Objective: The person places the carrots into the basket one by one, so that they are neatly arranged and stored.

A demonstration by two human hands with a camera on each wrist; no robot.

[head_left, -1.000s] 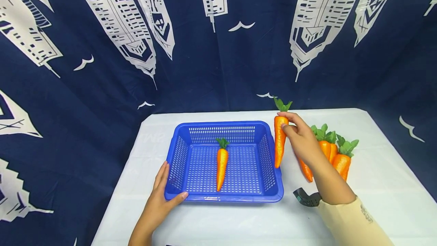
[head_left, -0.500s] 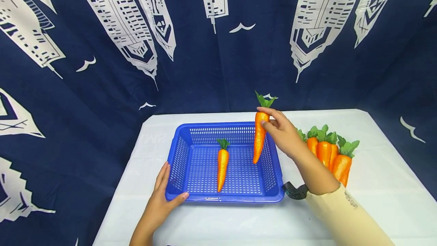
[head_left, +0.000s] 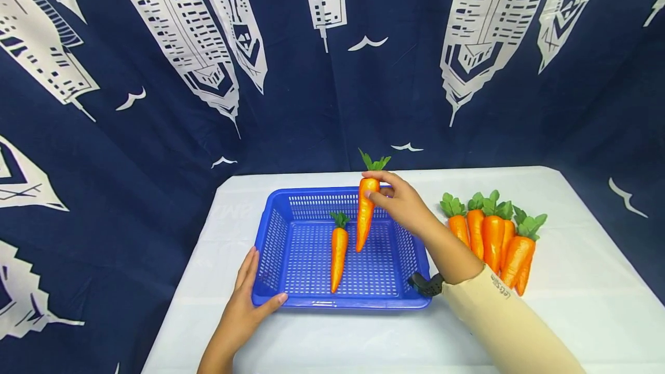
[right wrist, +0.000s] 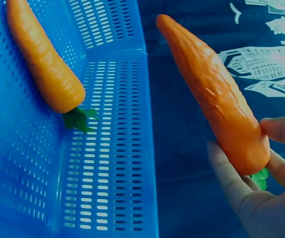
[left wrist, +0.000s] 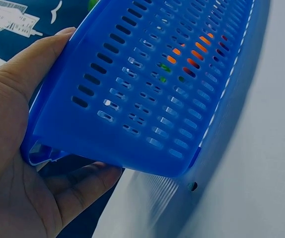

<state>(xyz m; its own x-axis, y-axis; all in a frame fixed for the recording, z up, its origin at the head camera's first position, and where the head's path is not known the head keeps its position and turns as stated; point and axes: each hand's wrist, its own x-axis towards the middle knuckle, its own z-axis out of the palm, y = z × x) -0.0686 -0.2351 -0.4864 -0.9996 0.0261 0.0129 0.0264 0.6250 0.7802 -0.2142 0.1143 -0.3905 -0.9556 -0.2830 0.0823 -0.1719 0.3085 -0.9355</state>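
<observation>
A blue plastic basket (head_left: 340,302) with slotted walls stands on the table. My left hand (head_left: 240,299) holds its near left corner, thumb on the front rim and fingers along the left side; the left wrist view shows this hand (left wrist: 18,134) at the basket's corner (left wrist: 107,144). One orange carrot (head_left: 339,258) with a green top lies on the basket floor. Tip down, a second carrot (head_left: 365,215) hangs above the basket, pinched near its leafy end by my right hand (head_left: 402,201). The right wrist view shows that carrot (right wrist: 217,99) apart from the basket wall (right wrist: 107,163).
Several more carrots (head_left: 492,241) lie in a bunch on the white table (head_left: 582,281), right of the basket. A black strap-like device (head_left: 427,284) sits at my right wrist. Behind the table hangs a dark blue cloth (head_left: 337,114) printed with white buildings.
My right hand has carried the carrot leftward, from beside the basket's right edge to above its middle. The left hand and the carrot in the basket stay where they were.
</observation>
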